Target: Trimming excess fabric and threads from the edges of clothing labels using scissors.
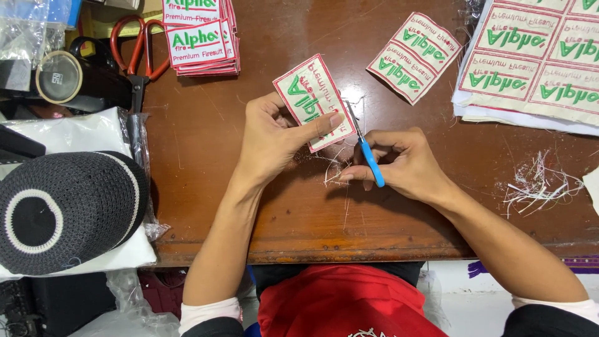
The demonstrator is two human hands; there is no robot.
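Observation:
My left hand [269, 140] holds a small white embroidered patch [310, 93] with green lettering and a red border, thumb pressed on its lower right edge. My right hand [402, 163] grips a blue-handled thread snipper [368, 156], its metal tip touching the patch's right edge. Loose thread ends hang below the patch over the brown wooden table [249, 187]. Both hands sit near the table's middle.
A stack of finished patches [201, 39] lies at the back left beside red-handled scissors [134, 53]. A double patch [415, 56] and a large uncut sheet of patches [536, 59] lie at the back right. Thread scraps [533, 184] lie right. A black knitted cap [65, 212] rests left.

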